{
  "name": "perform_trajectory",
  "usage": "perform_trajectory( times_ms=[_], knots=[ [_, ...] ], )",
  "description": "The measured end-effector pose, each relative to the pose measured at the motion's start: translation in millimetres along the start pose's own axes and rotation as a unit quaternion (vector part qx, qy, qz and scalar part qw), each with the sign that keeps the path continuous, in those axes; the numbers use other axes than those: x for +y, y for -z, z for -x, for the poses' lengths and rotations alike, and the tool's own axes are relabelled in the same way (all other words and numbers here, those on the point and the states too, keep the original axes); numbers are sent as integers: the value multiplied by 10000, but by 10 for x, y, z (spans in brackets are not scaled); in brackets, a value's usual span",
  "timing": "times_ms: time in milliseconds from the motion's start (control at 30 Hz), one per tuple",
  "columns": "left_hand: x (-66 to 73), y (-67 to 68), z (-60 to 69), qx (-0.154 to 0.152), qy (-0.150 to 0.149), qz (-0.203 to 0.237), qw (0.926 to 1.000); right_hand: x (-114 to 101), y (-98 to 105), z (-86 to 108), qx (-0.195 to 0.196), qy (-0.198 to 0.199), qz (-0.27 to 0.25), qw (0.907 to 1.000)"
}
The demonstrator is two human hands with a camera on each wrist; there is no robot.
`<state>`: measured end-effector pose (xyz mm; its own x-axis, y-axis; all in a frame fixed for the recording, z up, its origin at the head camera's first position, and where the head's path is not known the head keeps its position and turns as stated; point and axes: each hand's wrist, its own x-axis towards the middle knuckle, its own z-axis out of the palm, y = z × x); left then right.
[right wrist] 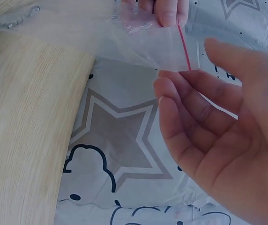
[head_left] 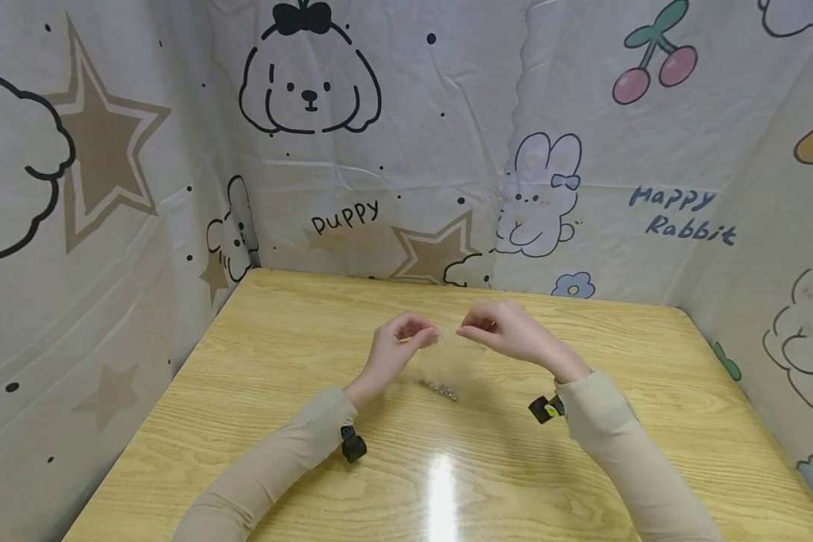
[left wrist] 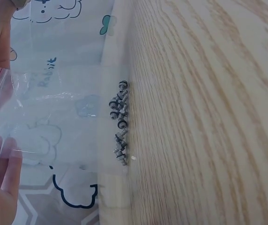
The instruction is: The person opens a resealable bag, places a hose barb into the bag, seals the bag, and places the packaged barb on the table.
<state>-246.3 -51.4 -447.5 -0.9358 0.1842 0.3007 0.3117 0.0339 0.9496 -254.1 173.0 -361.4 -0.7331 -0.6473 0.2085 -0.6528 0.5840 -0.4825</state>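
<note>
A clear zip bag [left wrist: 54,112] with a red line along its mouth hangs upright above the table. Small metal screws [left wrist: 120,124], some with dark rings, lie gathered along its bottom edge. My left hand [head_left: 398,348] pinches the bag near one end of its mouth. At the other end, my right hand [head_left: 508,331] is close by; in the right wrist view its index fingertip [right wrist: 190,76] touches the bag's corner while the thumb [right wrist: 223,54] stands apart from it. In the head view the bag is faint, with the screws showing as a small cluster.
The wooden table [head_left: 278,316] spreads under both hands. Patterned cloth [head_left: 406,150] hangs behind it and at both sides. A small black camera [head_left: 352,444] sits on the left wrist and another black camera [head_left: 545,409] on the right.
</note>
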Motion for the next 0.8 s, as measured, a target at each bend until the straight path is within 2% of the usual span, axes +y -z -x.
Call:
perform_trajectory(
  times_ms=[167,300,567,800],
  knots=[
    [-9,9,-1,33,10,17,10000,27,-1,79,-198,-27,-131,9997],
    [1,23,5,11,-2,-33,10000,44,-5,119,-198,-31,-87,9998],
    [18,63,9,-81,87,-127,9998,106,-6,211,226,-215,-115,9994],
    [28,98,9,-87,162,-276,9994,204,-43,266,562,-710,-462,9948]
  ],
)
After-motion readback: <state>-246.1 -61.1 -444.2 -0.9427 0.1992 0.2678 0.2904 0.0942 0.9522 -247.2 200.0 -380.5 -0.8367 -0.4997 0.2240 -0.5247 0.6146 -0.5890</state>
